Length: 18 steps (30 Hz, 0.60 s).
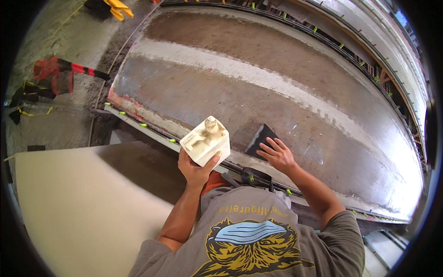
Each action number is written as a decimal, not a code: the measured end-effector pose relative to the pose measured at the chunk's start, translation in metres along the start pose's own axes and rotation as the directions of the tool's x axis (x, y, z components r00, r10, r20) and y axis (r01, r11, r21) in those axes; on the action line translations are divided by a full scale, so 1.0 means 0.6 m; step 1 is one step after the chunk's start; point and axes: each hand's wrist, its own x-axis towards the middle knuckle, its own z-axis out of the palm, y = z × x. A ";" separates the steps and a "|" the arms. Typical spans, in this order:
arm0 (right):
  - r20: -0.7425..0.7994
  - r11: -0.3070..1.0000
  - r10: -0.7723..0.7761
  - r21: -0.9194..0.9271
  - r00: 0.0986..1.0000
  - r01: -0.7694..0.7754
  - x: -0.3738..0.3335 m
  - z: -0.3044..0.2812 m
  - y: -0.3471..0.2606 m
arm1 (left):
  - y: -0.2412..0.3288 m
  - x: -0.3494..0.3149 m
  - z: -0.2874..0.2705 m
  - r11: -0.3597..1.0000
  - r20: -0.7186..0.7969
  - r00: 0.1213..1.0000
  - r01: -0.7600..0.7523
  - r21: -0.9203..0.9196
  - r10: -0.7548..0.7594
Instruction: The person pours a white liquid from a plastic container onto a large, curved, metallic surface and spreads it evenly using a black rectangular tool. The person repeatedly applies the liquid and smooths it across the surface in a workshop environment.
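Note:
Held over the near edge of the long worktable is a cream-white block, which looks like a plaster mould half [206, 141]. Its upper face bears a small figure-like shape; whether that is hollow or raised is hard to tell. My left hand [194, 168] grips it from below, with the thumb along its near side. A dark, flat four-sided sheet [259, 141] lies on the table to the right of the block. On its right edge rest the spread fingers of my right hand [279, 154], palm down.
The stained grey-brown worktable [217, 87] has a pale strip along it and green clips [171, 141] on its edges. A large cream panel [83, 198] stands at the lower left. Red netting [57, 74] and a yellow item [120, 9] lie on the floor at left.

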 end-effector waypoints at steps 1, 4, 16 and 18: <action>0.025 1.000 0.023 0.002 0.999 -0.023 -0.024 -0.020 0.001 | -0.009 0.008 -0.009 1.000 0.023 1.000 0.006 0.005 -0.006; 0.064 0.995 0.095 -0.018 0.993 -0.094 -0.090 -0.065 0.012 | -0.023 0.045 -0.022 0.999 0.084 0.996 0.044 -0.026 -0.042; -0.077 0.988 0.154 -0.005 0.985 -0.155 0.082 -0.035 -0.028 | -0.040 0.125 -0.082 1.000 0.175 0.984 -0.025 0.009 0.023; 0.000 0.994 0.112 -0.015 0.994 -0.112 0.100 -0.012 -0.020 | -0.034 0.128 -0.082 1.000 0.157 0.987 -0.030 -0.005 0.031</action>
